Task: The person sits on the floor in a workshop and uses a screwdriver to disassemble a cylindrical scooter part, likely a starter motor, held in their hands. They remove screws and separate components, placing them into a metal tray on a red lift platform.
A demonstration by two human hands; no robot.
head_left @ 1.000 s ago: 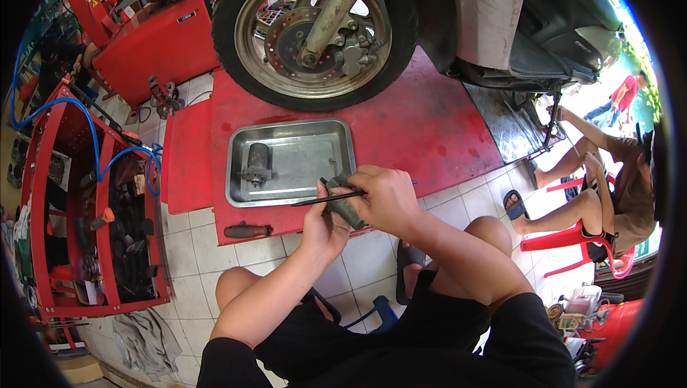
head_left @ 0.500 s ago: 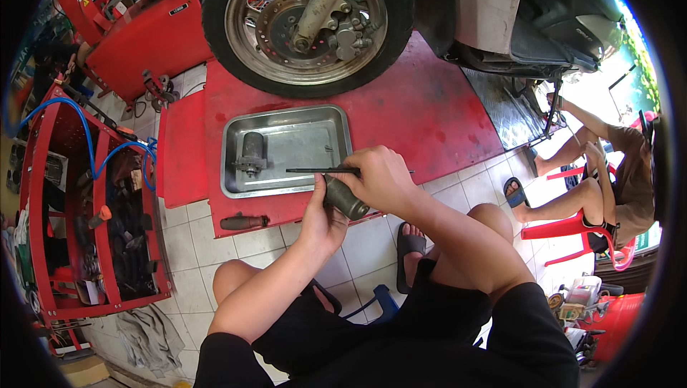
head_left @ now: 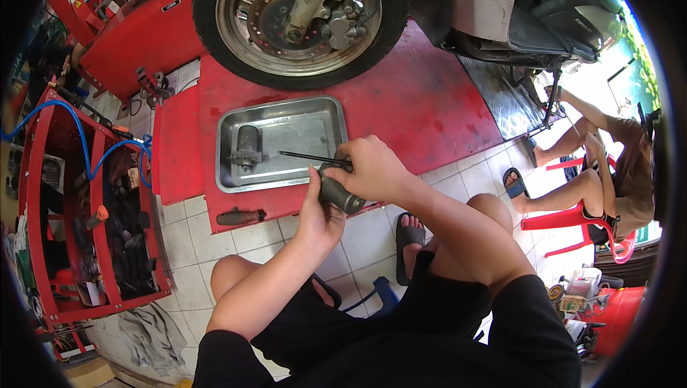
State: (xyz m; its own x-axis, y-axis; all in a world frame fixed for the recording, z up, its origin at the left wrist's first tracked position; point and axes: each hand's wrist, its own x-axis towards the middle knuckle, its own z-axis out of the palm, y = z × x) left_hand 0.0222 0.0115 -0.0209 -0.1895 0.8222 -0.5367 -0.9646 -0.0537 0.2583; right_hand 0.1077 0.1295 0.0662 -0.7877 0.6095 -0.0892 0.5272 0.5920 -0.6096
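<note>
A dark grey-green metal cylinder (head_left: pixel 342 195) with a rounded end lies tilted in my left hand (head_left: pixel 320 213), whose fingers wrap it from below. Over its upper end, my right hand (head_left: pixel 378 168) is closed around a thin dark rod (head_left: pixel 315 157) that points left across the tray. Whether the rod touches the cylinder is hidden by my fingers. Beyond my hands, a shallow metal tray (head_left: pixel 225 146) rests on the red platform. Inside it stands a grey motor-like part (head_left: pixel 247 146) with a cylindrical body, and a tiny piece lies toward the tray's right side.
A dark-handled tool (head_left: pixel 240 216) lies at the platform's near edge (head_left: pixel 422 159). A motorbike's front wheel (head_left: pixel 297 81) stands just beyond the tray. To the left is a red tool rack (head_left: pixel 107 245) with a blue hose (head_left: pixel 86 146). A seated person (head_left: pixel 601 166) is at the right.
The rod's free end has tipped upward and slid slightly right. The cylinder has shifted a little left and up in the picture with my hands; the whole view has moved slightly.
</note>
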